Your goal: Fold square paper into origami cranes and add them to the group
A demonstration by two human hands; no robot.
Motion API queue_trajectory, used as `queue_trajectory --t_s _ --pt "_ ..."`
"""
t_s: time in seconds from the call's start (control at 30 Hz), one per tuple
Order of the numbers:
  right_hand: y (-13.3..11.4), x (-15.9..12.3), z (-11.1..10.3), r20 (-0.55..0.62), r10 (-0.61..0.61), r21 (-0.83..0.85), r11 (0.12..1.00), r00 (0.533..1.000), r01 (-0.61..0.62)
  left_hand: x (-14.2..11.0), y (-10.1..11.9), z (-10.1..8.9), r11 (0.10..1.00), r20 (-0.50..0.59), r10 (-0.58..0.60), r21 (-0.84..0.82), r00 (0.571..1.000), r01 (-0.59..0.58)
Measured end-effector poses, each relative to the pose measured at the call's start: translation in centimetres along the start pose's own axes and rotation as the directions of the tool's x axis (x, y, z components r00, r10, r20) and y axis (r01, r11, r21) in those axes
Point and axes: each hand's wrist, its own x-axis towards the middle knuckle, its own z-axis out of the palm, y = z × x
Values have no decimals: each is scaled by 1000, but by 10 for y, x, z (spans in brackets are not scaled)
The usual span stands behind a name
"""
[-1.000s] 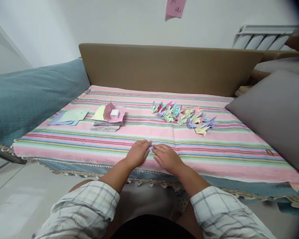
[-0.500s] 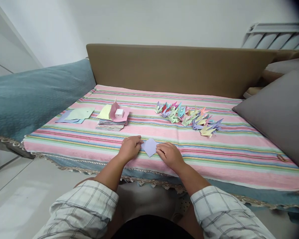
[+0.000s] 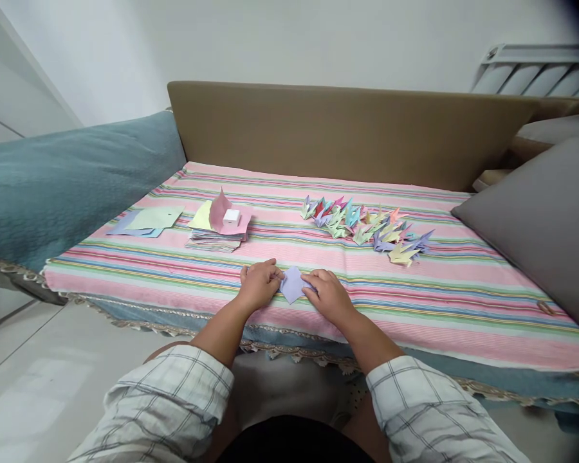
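A small folded sheet of lilac origami paper [image 3: 293,286] lies on the striped cloth between my hands, a corner towards me. My left hand [image 3: 260,283] has its fingers closed on the left corner of the paper. On the right edge, the fingertips of my right hand [image 3: 327,294] press and pinch the paper. Beyond my right hand lies a cluster of folded paper cranes [image 3: 361,226] in many colours. Ahead of my left hand stands a stack of paper squares [image 3: 215,241], topped by a curled pink sheet [image 3: 219,212] with a small white box [image 3: 231,217] on it.
Loose green and lilac sheets [image 3: 154,218] lie at the left. The striped cloth [image 3: 439,283] covers a sofa seat with a brown backrest [image 3: 342,132] behind. A grey cushion [image 3: 535,218] stands at the right, a blue covered armrest [image 3: 87,167] at the left.
My left hand has moved slightly right and inward, its fingers now over the left corner of the paper. My right hand's fingertips have shifted a little at the right edge.
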Motion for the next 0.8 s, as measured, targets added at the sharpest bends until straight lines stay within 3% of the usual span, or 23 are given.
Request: queue_trajectory --t_s 0.23,0.53,0.8 --pt "1 2 -3 47 5 7 1000 999 -5 1 0 3 997 -45 -1 71 999 4" --pt "1 3 -5 37 -3 33 999 999 2 1 5 0 1000 -64 0 26 998 1" --pt "2 3 -3 39 2 24 1000 999 -3 1 7 4 997 -44 23 71 999 -20"
